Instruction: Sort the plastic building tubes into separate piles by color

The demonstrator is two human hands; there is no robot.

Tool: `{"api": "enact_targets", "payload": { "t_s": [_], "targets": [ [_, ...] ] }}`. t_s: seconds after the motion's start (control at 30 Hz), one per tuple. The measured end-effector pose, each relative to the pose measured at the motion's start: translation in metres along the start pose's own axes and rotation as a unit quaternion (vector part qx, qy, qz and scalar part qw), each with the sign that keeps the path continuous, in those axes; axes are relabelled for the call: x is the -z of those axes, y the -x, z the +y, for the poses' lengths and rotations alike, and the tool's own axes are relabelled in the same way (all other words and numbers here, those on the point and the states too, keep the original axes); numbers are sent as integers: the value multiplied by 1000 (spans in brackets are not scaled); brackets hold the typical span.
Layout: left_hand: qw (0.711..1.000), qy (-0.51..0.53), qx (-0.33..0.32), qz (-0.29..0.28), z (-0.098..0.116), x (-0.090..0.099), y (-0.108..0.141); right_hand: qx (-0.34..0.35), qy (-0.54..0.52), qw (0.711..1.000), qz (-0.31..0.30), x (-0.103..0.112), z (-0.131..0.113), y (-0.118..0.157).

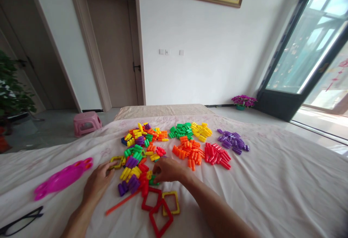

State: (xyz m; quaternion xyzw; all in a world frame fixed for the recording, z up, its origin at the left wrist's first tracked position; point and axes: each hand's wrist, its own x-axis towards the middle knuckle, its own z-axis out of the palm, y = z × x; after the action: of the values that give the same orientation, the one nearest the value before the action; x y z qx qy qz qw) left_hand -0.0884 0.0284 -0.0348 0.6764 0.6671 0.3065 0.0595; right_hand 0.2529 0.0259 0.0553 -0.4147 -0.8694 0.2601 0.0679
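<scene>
My left hand [100, 176] has its fingers closed on the edge of a yellow square frame [116, 167] at the left side of a mixed pile of plastic building pieces [133, 162]. At the pile's right side, my right hand [168, 170] reaches down with its fingers bent together. Beside those fingertips are a green piece [153, 180] and a yellow one; whatever is pinched there is hidden. Below the pile lie two red square frames [170, 219] and another yellow square frame [176, 203], partly overlapping. An orange stick [119, 205] points out from the pile.
Sorted heaps of green [181, 130], yellow [201, 132], orange [187, 149], red [216, 154] and purple pieces [232, 141] lie on the sheet. To the left are a pink plastic tray-like item [63, 180] and black eyeglasses [24, 219]. A pink stool [87, 122] stands beyond.
</scene>
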Motion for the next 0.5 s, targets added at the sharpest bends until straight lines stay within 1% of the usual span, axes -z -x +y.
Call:
{"api": "enact_targets", "payload": {
  "t_s": [0.1,0.2,0.27,0.33,0.43,0.5],
  "targets": [
    [1000,-4,3,-1,1,0,0,0,16,1000,-5,-8,-6,0],
    [1000,-4,1,1,1,1,0,5,-6,1000,-1,-9,-8,1],
    [1000,-2,-2,3,1,1,0,6,-41,999,8,-5,-6,3],
    [1000,2,-2,4,2,1,1,-10,-108,994,23,2,0,4],
    [1000,4,2,5,3,1,1,-56,-215,973,68,16,15,6],
    [1000,4,3,5,3,2,1,-75,-231,962,122,25,28,7]
  ]
}}
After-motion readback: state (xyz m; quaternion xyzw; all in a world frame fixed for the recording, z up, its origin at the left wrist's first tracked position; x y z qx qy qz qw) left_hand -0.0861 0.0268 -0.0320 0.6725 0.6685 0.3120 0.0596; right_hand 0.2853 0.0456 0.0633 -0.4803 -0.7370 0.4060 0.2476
